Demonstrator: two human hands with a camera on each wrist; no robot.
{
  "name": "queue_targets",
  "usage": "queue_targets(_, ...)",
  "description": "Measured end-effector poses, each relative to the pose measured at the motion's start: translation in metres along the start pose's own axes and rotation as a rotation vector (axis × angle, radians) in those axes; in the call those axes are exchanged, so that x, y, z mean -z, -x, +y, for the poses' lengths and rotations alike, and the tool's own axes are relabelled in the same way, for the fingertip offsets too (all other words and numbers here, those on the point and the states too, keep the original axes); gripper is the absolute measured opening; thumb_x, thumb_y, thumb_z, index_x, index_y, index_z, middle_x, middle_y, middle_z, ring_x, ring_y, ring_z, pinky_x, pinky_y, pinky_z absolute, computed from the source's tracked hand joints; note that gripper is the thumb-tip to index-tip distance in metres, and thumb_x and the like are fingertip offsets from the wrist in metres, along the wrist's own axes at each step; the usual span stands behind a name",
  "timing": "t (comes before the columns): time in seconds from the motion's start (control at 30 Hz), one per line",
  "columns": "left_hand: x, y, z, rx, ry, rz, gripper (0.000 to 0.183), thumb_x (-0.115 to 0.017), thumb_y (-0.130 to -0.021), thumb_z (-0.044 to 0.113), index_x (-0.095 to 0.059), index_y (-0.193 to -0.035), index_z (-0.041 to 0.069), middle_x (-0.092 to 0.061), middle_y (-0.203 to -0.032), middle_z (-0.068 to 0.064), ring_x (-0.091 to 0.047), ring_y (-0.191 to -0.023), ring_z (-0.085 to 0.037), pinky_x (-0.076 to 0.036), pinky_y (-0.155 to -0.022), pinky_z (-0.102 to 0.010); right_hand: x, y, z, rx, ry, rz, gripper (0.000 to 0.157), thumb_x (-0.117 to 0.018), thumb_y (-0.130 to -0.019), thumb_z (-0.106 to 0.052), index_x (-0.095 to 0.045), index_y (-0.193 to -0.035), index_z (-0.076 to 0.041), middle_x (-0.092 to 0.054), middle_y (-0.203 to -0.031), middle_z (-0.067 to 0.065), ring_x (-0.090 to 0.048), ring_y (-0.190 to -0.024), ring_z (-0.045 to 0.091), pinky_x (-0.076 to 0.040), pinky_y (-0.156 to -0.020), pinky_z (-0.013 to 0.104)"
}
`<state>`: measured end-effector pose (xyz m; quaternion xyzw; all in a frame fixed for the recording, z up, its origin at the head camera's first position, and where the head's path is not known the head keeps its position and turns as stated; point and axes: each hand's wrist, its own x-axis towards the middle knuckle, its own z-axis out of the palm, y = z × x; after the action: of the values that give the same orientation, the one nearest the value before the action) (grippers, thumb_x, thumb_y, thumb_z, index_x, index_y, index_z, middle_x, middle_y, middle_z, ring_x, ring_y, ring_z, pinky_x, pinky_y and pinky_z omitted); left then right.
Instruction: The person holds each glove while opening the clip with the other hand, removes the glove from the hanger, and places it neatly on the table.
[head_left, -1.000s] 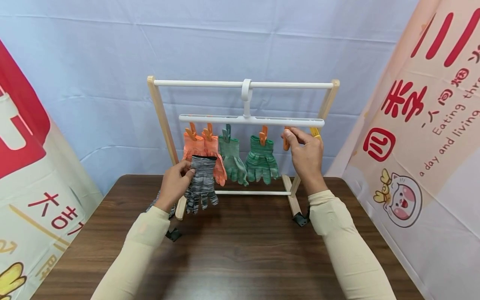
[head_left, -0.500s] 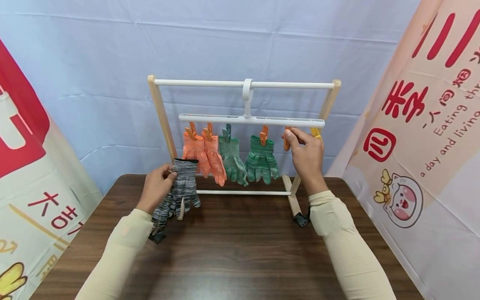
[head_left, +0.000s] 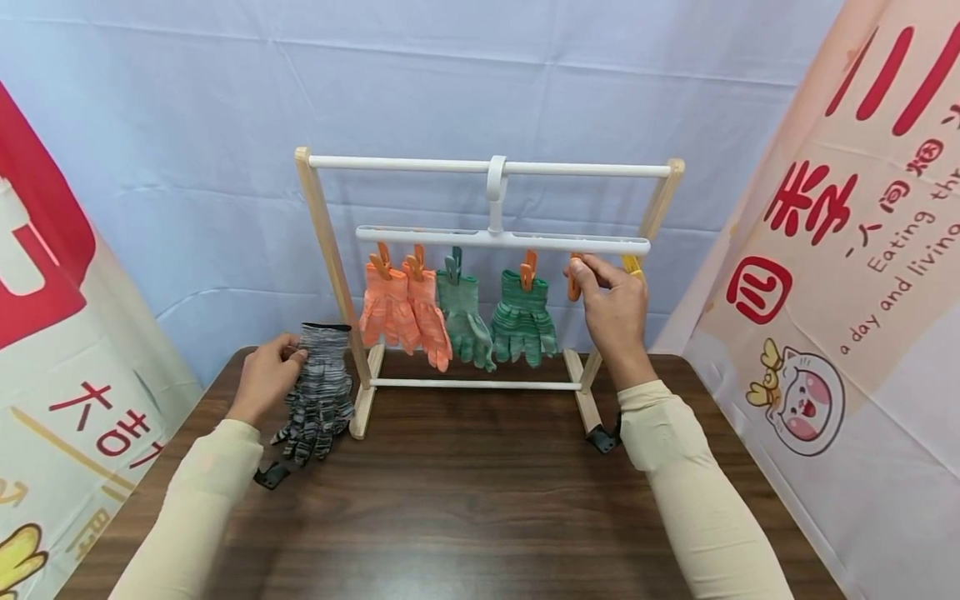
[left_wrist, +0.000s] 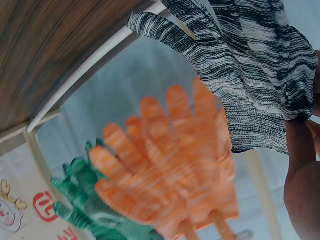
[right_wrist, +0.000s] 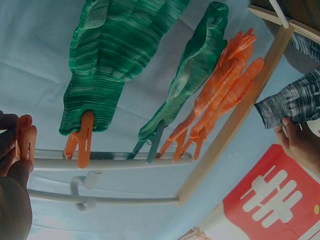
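My left hand [head_left: 264, 377] pinches a black-and-grey knit glove [head_left: 324, 371] at the side near its dark-edged cuff, fingers hanging down, left of the rack. In the left wrist view the striped glove [left_wrist: 240, 70] fills the upper right. My right hand [head_left: 617, 315] pinches an orange clothespin [right_wrist: 26, 140] just under the white hanger [head_left: 450, 237], near its right end. Two orange gloves [head_left: 390, 308] and two green gloves [head_left: 523, 321] hang from the hanger by clothespins. A yellow clothespin [head_left: 631, 265] shows behind my right hand.
The hanger hooks over the white top bar [head_left: 585, 169] of a wooden-sided rack [head_left: 330, 242] standing on a brown table [head_left: 465, 500]. A white lower bar [head_left: 480, 385] spans the rack's feet. Printed cloth banners [head_left: 847, 250] stand at both sides.
My left hand has moved left and slightly down with the grey glove, from in front of the orange gloves to outside the rack's left post. My right hand has stayed at the clothespin.
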<state>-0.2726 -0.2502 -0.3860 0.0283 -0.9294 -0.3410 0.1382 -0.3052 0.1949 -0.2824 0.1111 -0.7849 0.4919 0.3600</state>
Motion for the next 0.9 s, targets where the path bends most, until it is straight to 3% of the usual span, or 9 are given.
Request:
queue_targets(0.17,0.009,0.001,-0.017,0.012,-0.038,-0.013,0.031,-0.041,-0.098,0.026,-0.052,-0.118,0.006,-0.055,-0.089,-0.015,-0.048,-0.067,-0.026,-0.037,-0.059,-0.037,0.000,-0.001,0.000,0.003,0.002,0.001,0.033,-0.058,-0.087,-0.041,-0.070,-0.108,-0.018,-0.070,-0.086,-0.003,-0.059,-0.076,0.007,-0.037,-0.056,0.026)
queue_targets(0.23,0.012,0.001,-0.024,0.027,-0.040,-0.031,0.035,-0.040,-0.098,0.027,-0.050,-0.122,0.004,-0.055,-0.094,-0.018,-0.049,-0.071,-0.029,-0.038,-0.060,-0.038,0.001,-0.001,0.000,0.002,-0.001,0.000,0.033,-0.058,-0.087,-0.042,-0.070,-0.108,-0.019,-0.070,-0.086,-0.003,-0.059,-0.076,0.006,-0.038,-0.057,0.026)
queue_targets(0.37,0.017,0.001,-0.039,0.057,-0.038,-0.067,0.045,-0.037,-0.099,0.030,-0.043,-0.132,0.001,-0.049,-0.120,-0.024,-0.051,-0.096,-0.037,-0.042,-0.069,-0.047,0.001,-0.001,0.001,-0.008,0.003,-0.007,0.033,-0.058,-0.087,-0.043,-0.069,-0.109,-0.021,-0.070,-0.087,-0.004,-0.060,-0.078,0.006,-0.039,-0.059,0.025)
queue_targets(0.47,0.020,0.001,-0.049,0.074,-0.029,-0.092,0.047,-0.035,-0.099,0.030,-0.040,-0.133,-0.001,-0.044,-0.126,-0.027,-0.047,-0.104,-0.041,-0.042,-0.071,-0.049,0.001,-0.001,0.001,-0.010,0.006,-0.011,0.033,-0.058,-0.087,-0.043,-0.069,-0.109,-0.021,-0.070,-0.088,-0.005,-0.060,-0.080,0.006,-0.040,-0.060,0.026)
queue_targets(0.67,0.024,0.001,-0.068,0.085,-0.051,-0.121,0.047,-0.034,-0.099,0.029,-0.040,-0.131,-0.005,-0.046,-0.120,-0.029,-0.048,-0.100,-0.041,-0.042,-0.067,-0.045,0.001,0.000,0.002,-0.008,0.017,-0.014,0.034,-0.057,-0.087,-0.044,-0.069,-0.109,-0.021,-0.070,-0.088,-0.005,-0.059,-0.081,0.006,-0.040,-0.062,0.026)
queue_targets(0.9,0.026,0.003,-0.089,0.105,-0.050,-0.108,0.043,-0.036,-0.098,0.023,-0.041,-0.127,-0.009,-0.048,-0.117,-0.033,-0.050,-0.097,-0.044,-0.043,-0.066,-0.046,-0.001,0.000,0.004,-0.006,0.033,-0.013,0.035,-0.057,-0.087,-0.044,-0.069,-0.109,-0.020,-0.070,-0.088,-0.005,-0.060,-0.080,0.006,-0.040,-0.061,0.026)
